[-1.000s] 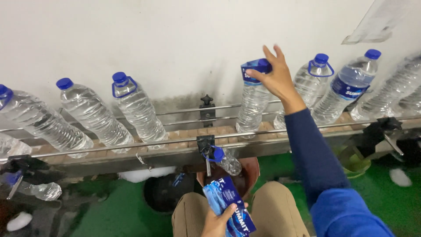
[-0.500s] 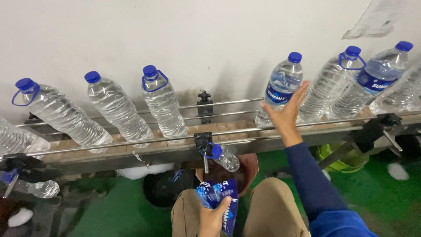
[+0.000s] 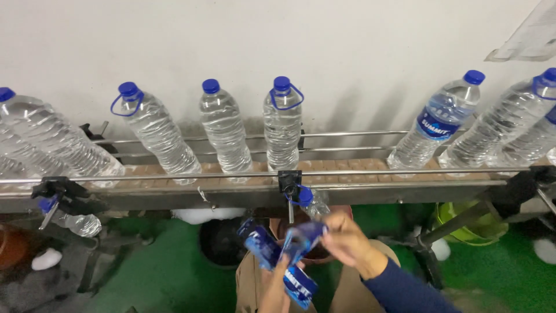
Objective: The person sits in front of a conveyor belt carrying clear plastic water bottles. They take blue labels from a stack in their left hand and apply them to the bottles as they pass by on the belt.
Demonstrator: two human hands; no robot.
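A plain white wall (image 3: 347, 52) backs the whole scene. Below it a long conveyor with tan slats and steel guide rails (image 3: 347, 164) runs from left to right, over a green painted floor (image 3: 168, 272).

On the belt stand large clear plastic water bottles with blue caps. Seven show in full or in part: one at the left edge (image 3: 52, 142), three unlabelled ones near the middle (image 3: 159, 130) (image 3: 223, 127) (image 3: 282, 124), one wearing a blue wrap label (image 3: 437, 124), and two crowded at the right edge (image 3: 504, 127). Two of the middle three carry a blue loop handle at the neck. A smaller bottle (image 3: 78, 223) lies under the belt at the left, and another small blue-capped bottle (image 3: 310, 200) sits just below the rail.

Low in the middle, over the person's lap, the left hand (image 3: 278, 287) is closed around a bunch of blue plastic film labels (image 3: 263, 246). The right hand (image 3: 347, 240) pinches one blue label sleeve (image 3: 304, 237) at its upper edge, fingers closed on it. How many labels are in the bunch I cannot tell.

The film looks very light, thin and limp, and likely slick, so it should crumple or slip rather than break. A pinch at an open edge, with finger and thumb on either face, seems the surest hold.
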